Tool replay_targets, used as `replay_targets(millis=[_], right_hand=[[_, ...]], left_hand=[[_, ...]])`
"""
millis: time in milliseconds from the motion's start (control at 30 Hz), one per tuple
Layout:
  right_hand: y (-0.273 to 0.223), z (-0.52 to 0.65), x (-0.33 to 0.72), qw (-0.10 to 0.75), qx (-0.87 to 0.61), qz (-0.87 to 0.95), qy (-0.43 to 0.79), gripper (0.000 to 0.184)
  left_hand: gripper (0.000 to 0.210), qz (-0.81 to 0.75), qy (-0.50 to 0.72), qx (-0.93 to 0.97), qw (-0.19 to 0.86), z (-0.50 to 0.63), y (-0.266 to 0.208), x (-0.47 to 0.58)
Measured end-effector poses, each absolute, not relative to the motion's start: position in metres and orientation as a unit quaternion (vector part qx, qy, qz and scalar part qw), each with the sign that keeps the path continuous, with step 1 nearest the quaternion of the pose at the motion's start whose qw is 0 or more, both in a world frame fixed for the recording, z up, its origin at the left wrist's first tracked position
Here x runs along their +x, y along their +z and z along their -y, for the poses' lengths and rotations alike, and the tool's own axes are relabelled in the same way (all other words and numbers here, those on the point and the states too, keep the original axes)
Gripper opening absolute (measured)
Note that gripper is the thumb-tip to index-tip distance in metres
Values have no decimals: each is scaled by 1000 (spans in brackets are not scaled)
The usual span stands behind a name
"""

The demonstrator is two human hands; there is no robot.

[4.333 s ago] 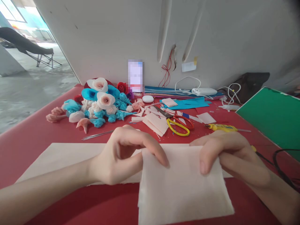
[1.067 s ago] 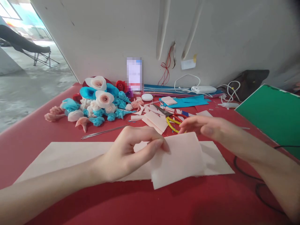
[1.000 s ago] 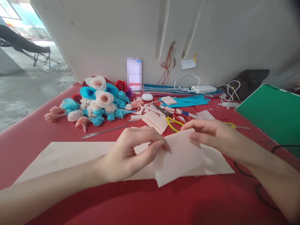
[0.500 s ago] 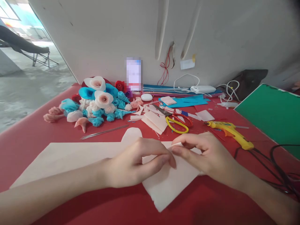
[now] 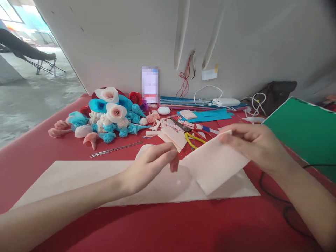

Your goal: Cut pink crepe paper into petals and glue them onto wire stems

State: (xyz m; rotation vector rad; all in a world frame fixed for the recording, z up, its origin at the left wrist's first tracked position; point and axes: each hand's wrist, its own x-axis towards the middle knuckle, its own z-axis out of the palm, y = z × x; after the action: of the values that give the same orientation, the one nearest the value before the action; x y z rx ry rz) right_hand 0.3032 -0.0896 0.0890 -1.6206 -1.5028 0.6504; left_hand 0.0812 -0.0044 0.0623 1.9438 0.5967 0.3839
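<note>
My right hand (image 5: 253,145) pinches the top corner of a folded piece of pale pink paper (image 5: 220,162) between thumb and fingers. This piece hangs tilted above the right part of a long pale sheet (image 5: 86,178) lying across the table. My left hand (image 5: 157,161) is over the middle of that sheet, its fingers curled in toward the thumb, and no object shows in it. Behind the left hand, a rounded pale paper piece (image 5: 143,150) is partly hidden. Scissors (image 5: 195,138) with red and yellow handles lie behind the raised paper, partly covered by it.
Blue, white, pink and red paper flowers (image 5: 107,115) are heaped at the back left. Thin metal wires (image 5: 115,149) lie in front of them. Paper scraps (image 5: 172,136) and blue paper (image 5: 210,113) are behind the sheet. A green board (image 5: 299,129) and black cables (image 5: 273,190) are at right.
My right hand has lifted the folded paper up and to the right. My left hand has come off it and moved left. The yellow glue gun is now hidden behind my right hand.
</note>
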Motion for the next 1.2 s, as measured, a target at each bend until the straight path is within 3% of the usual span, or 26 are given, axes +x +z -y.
replay_targets(millis=[233,367,500,633,833,1033,1200], right_hand=[[71,89,266,318,-612,624,368,9],[70,87,273,346,-607,565,438,4],[68,83,288,419,-586,523,455,21],[62,80,286,455,-531,539,470,46],[64,88,263,435,-545,513,501,16],[69,91,261,417,-518,501,554,25],[69,92,262,439,-505,511,540,24]], left_hand=[[25,-215,9,695,686,15,50,87],[32,-188,-30,635,749,21,39,90],[30,-194,-13,655,730,20,39,89],[37,-229,107,653,713,17,45,87],[51,-209,132,686,684,14,48,87],[39,-314,185,731,577,10,55,84],[35,-278,176,735,593,9,59,84]])
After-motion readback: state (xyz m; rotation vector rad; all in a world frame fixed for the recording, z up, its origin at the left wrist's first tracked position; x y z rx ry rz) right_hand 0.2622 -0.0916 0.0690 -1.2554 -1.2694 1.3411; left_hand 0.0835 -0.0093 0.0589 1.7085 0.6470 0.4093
